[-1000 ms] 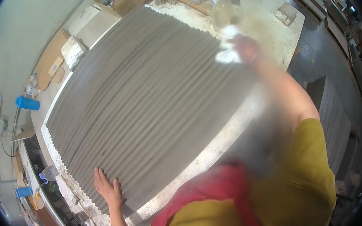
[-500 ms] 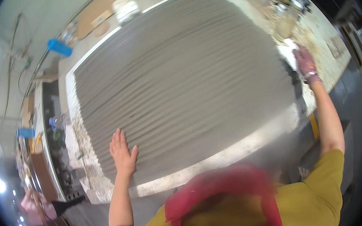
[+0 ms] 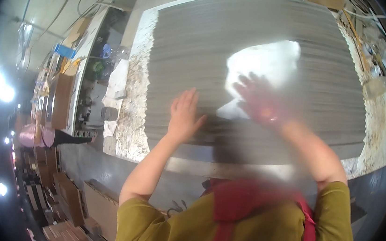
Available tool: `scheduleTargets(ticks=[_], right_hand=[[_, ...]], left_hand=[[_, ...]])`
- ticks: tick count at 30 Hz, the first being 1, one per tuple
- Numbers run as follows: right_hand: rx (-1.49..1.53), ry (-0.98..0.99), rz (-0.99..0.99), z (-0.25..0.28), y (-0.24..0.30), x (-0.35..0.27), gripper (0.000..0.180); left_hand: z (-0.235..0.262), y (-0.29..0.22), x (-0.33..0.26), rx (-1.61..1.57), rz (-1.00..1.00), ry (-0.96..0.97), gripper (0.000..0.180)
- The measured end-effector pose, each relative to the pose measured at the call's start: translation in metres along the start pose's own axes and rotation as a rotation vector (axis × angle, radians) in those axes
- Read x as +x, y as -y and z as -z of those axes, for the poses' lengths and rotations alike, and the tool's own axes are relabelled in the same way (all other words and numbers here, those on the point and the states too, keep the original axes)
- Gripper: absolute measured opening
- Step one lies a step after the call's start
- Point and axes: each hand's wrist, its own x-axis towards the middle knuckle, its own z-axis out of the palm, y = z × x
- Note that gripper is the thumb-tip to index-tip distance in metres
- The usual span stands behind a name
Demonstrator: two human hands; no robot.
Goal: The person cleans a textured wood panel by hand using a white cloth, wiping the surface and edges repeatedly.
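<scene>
Head: left hand [image 3: 185,117] flat on panel [image 3: 191,49], right hand [image 3: 263,99] spread over cloth [image 3: 265,60].

Cannot read any lettering, number, brand or sign anywhere in view. Too blurred to make out any print on the maroon glove [image 3: 263,102]; too small and far off to tell on the cardboard boxes [image 3: 65,235] at lower left.
</scene>
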Motion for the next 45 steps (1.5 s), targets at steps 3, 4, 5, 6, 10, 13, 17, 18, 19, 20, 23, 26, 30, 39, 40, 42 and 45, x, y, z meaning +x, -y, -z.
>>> scheduleTargets(ticks=[3,4,5,6,10,13,17,18,19,20,23,26,30,39,40,42,45], right_hand=[[0.168,0.025,0.039,0.005,0.008,0.016,0.054],[0.293,0.048,0.026,0.012,-0.005,0.010,0.053],[0.247,-0.027,0.013,0.005,-0.030,-0.005,0.054],[0.072,-0.109,0.006,0.006,-0.054,-0.028,0.053],[-0.092,-0.071,-0.323,0.036,-0.092,-0.088,0.056],[-0.116,0.015,-0.313,0.028,-0.060,-0.064,0.055],[0.008,0.186,0.058,-0.032,0.035,0.053,0.058],[0.020,0.185,0.121,-0.045,0.071,0.088,0.058],[0.074,0.130,0.188,-0.070,0.095,0.119,0.057],[0.127,0.136,0.234,-0.083,0.126,0.152,0.054],[0.208,0.038,0.299,-0.115,0.178,0.216,0.047],[0.667,0.166,0.124,-0.102,0.170,0.230,0.046],[0.847,-0.057,-0.073,-0.037,0.105,0.176,0.045],[0.087,0.149,0.126,-0.040,0.061,0.140,0.053],[0.057,0.078,0.236,-0.045,0.080,0.157,0.053],[0.098,0.092,0.281,-0.065,0.113,0.197,0.050],[0.110,0.049,0.371,-0.102,0.155,0.249,0.042]], left_hand=[[0.023,0.018,0.003,-0.074,0.062,-0.021,0.068],[0.020,0.054,-0.005,-0.085,0.101,-0.173,0.067],[0.021,0.077,-0.009,-0.236,0.271,-0.267,0.067],[0.031,0.090,-0.011,-0.567,0.451,-0.349,0.065],[0.042,0.107,-0.015,-1.071,0.646,-0.148,0.068],[0.045,0.125,-0.017,-1.440,0.765,0.026,0.072],[0.031,0.153,-0.032,-1.497,0.732,0.052,0.083],[0.027,0.157,-0.032,-1.544,0.686,0.048,0.086],[0.024,0.158,-0.029,-1.578,0.669,0.030,0.087],[0.020,0.160,-0.029,-1.610,0.664,0.006,0.087],[0.017,0.170,-0.024,-1.944,0.779,-0.131,0.084],[-0.006,0.198,-0.032,-1.957,0.777,-0.286,0.080],[-0.009,0.205,-0.031,-1.639,0.647,-0.369,0.070],[-0.006,0.179,0.003,-1.308,0.525,-0.092,0.068],[-0.005,0.181,-0.001,-1.307,0.550,-0.085,0.068],[-0.003,0.182,-0.001,-1.309,0.568,-0.059,0.069],[-0.031,0.195,-0.008,-1.480,0.601,-0.068,0.051]])
